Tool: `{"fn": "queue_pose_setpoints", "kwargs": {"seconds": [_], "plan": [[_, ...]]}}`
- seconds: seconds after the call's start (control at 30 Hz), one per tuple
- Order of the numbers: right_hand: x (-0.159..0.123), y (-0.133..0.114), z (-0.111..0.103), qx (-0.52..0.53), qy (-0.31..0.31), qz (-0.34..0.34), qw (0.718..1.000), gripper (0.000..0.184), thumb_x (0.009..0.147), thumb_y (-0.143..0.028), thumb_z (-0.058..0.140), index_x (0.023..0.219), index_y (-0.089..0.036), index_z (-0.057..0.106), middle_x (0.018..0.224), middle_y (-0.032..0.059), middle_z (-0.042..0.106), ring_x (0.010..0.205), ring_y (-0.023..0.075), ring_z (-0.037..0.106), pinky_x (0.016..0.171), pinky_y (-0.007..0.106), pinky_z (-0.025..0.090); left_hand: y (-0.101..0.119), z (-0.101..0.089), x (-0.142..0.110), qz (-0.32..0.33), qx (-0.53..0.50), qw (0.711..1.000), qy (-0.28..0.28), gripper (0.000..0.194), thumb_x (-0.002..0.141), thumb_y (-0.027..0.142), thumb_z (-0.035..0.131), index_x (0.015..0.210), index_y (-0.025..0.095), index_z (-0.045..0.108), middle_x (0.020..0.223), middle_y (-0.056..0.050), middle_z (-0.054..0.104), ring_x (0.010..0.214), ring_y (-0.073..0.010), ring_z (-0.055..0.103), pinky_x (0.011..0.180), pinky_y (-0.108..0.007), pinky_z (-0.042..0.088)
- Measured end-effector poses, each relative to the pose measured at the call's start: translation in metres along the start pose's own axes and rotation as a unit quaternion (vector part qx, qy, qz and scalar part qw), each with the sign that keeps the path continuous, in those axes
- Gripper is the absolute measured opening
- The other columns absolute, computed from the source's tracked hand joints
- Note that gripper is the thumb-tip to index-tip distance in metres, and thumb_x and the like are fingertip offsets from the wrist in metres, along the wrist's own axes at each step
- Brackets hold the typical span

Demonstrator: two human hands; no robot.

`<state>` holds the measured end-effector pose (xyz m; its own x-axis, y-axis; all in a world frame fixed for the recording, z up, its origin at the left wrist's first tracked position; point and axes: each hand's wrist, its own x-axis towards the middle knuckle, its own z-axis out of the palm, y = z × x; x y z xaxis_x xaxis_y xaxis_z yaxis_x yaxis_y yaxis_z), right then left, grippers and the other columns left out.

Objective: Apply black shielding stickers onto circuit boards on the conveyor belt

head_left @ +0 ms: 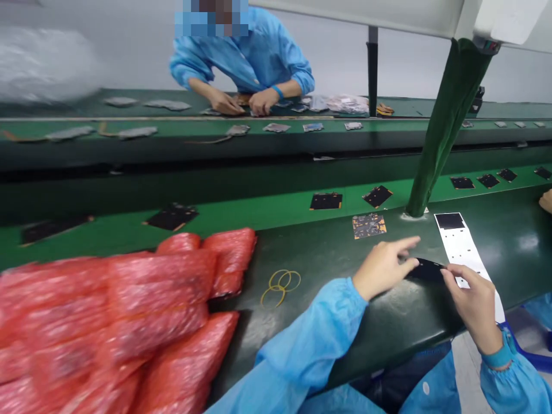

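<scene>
A thin black sheet with small cut-outs (425, 270), bowed slightly, is held above the green bench between my two hands. My left hand (383, 267) has its thumb at the sheet's left end; the index finger stretches forward and the lower fingers are hidden. My right hand (474, 302) pinches the sheet's right end between thumb and fingertips. Partly behind the right hand lies a white backing strip (459, 244) with another black piece (449, 221) at its far end. A bare circuit board (370, 226) with orange patches lies just beyond my left hand.
Red bubble-wrap packages (107, 310) are heaped on the left. Rubber bands (280, 282) lie beside them. A green-wrapped post (437, 132) rises behind the strip. Black-covered boards (326, 201) line the green belt (259, 214). Across it, a person in blue (245, 52) handles parts.
</scene>
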<state>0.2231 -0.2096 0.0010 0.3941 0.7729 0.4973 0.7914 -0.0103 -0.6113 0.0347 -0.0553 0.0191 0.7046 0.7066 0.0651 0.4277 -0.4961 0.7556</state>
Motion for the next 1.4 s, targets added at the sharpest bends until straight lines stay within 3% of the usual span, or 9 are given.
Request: {"fn": "queue_pose_setpoints", "kwargs": {"seconds": [0.13,0.27,0.43,0.53,0.7,0.8,0.9,1.13,1.4], "plan": [[-0.001,-0.001,-0.009,0.037,0.004,0.073,0.997,0.027,0.088,-0.048,0.075,0.080,-0.023,0.081,0.076,0.0042,0.081,0.068,0.0229,0.078,0.069,0.030,0.063,-0.046,-0.034,0.020,-0.071,0.175,0.978,0.091,0.063,0.093,0.019,0.067,0.154,0.020,0.055,0.153,-0.012,0.063,0.143,-0.0309,0.059,0.126,-0.050,0.041],[-0.006,-0.004,-0.015,0.092,-0.036,0.186,0.978,0.032,0.077,-0.053,0.078,0.073,-0.021,0.080,0.068,0.0050,0.077,0.060,0.0226,0.073,0.059,0.030,0.060,-0.069,-0.039,0.002,-0.096,0.185,0.975,0.076,0.072,0.088,0.016,0.072,0.156,0.012,0.050,0.154,-0.018,0.061,0.147,-0.0341,0.054,0.125,-0.050,0.043],[-0.016,-0.008,-0.011,0.159,-0.103,0.292,0.937,0.035,0.070,-0.053,0.081,0.071,-0.019,0.079,0.060,0.0052,0.073,0.055,0.0210,0.068,0.053,0.029,0.055,-0.060,-0.004,-0.089,-0.008,0.141,0.989,0.050,0.069,0.094,0.021,0.068,0.160,0.021,0.046,0.156,-0.010,0.060,0.147,-0.0294,0.052,0.126,-0.049,0.044],[-0.023,-0.014,-0.004,0.186,-0.139,0.316,0.920,0.036,0.070,-0.055,0.083,0.069,-0.019,0.076,0.055,0.0031,0.068,0.051,0.0186,0.065,0.050,0.028,0.053,-0.052,0.007,-0.137,-0.003,0.120,0.991,0.061,0.072,0.096,0.020,0.065,0.164,0.026,0.039,0.153,-0.009,0.063,0.146,-0.0295,0.053,0.121,-0.052,0.049],[-0.031,-0.028,0.016,0.223,-0.195,0.324,0.899,0.046,0.070,-0.063,0.086,0.071,-0.019,0.076,0.056,0.0022,0.068,0.048,0.0175,0.064,0.048,0.028,0.057,-0.042,0.016,-0.166,-0.003,0.103,0.992,0.077,0.077,0.099,0.022,0.063,0.168,0.028,0.029,0.151,-0.011,0.064,0.145,-0.0311,0.054,0.117,-0.054,0.053],[-0.031,-0.038,0.028,0.223,-0.228,0.334,0.887,0.051,0.070,-0.068,0.085,0.072,-0.018,0.076,0.055,0.0027,0.068,0.046,0.0175,0.064,0.046,0.029,0.057,-0.037,0.017,-0.175,-0.008,0.093,0.992,0.081,0.084,0.099,0.030,0.068,0.170,0.026,0.023,0.163,-0.014,0.052,0.152,-0.0320,0.048,0.121,-0.054,0.050],[-0.029,-0.047,0.036,0.216,-0.258,0.342,0.878,0.050,0.072,-0.067,0.085,0.072,-0.018,0.076,0.053,0.0023,0.067,0.045,0.0163,0.062,0.045,0.027,0.055,-0.035,0.011,-0.190,-0.031,0.104,0.990,0.091,0.077,0.100,0.036,0.068,0.166,0.022,0.031,0.170,-0.016,0.040,0.158,-0.0330,0.039,0.126,-0.055,0.044],[-0.021,-0.063,0.045,0.180,-0.305,0.317,0.880,0.038,0.078,-0.055,0.083,0.076,-0.017,0.078,0.050,0.0009,0.066,0.042,0.0134,0.059,0.043,0.023,0.048,-0.037,0.005,-0.218,-0.013,0.147,0.984,0.096,0.031,0.102,0.028,0.061,0.131,0.018,0.065,0.162,-0.017,0.052,0.157,-0.0338,0.042,0.124,-0.055,0.045],[-0.016,-0.067,0.040,0.129,-0.310,0.287,0.897,0.034,0.081,-0.051,0.083,0.077,-0.018,0.078,0.051,0.0001,0.066,0.043,0.0149,0.063,0.044,0.023,0.050,-0.032,0.008,-0.216,0.000,0.161,0.983,0.086,0.031,0.099,0.024,0.062,0.127,0.018,0.073,0.159,-0.012,0.056,0.157,-0.0377,0.041,0.127,-0.059,0.040]]}}
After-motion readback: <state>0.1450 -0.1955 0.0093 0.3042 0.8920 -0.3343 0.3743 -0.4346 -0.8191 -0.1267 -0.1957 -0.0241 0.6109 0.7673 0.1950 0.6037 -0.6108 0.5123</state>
